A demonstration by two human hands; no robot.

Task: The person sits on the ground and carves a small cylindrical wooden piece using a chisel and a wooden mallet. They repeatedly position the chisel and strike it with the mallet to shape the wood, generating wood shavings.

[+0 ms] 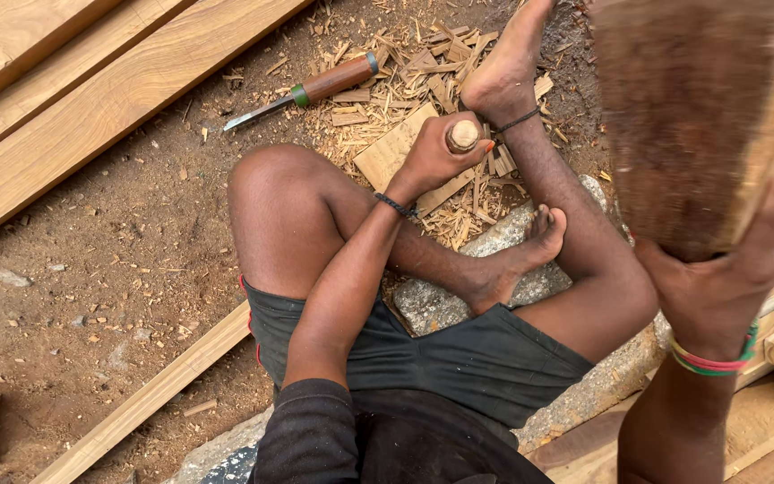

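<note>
Wooden tool handle (462, 135) fills the clenched left hand (436, 157), blade hidden; right hand (718, 278) grips a blurred block (687, 116).

My left hand (436, 157) is stretched forward between my bent knees, fingers curled in a closed fist, while my right hand (718, 278) is raised close, fingers gripping upward.

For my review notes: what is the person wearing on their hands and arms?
Both hands are bare. The left hand has a black cord band at the wrist and a dark sleeve above the elbow. The right hand has green, red and pink bangles.
</note>
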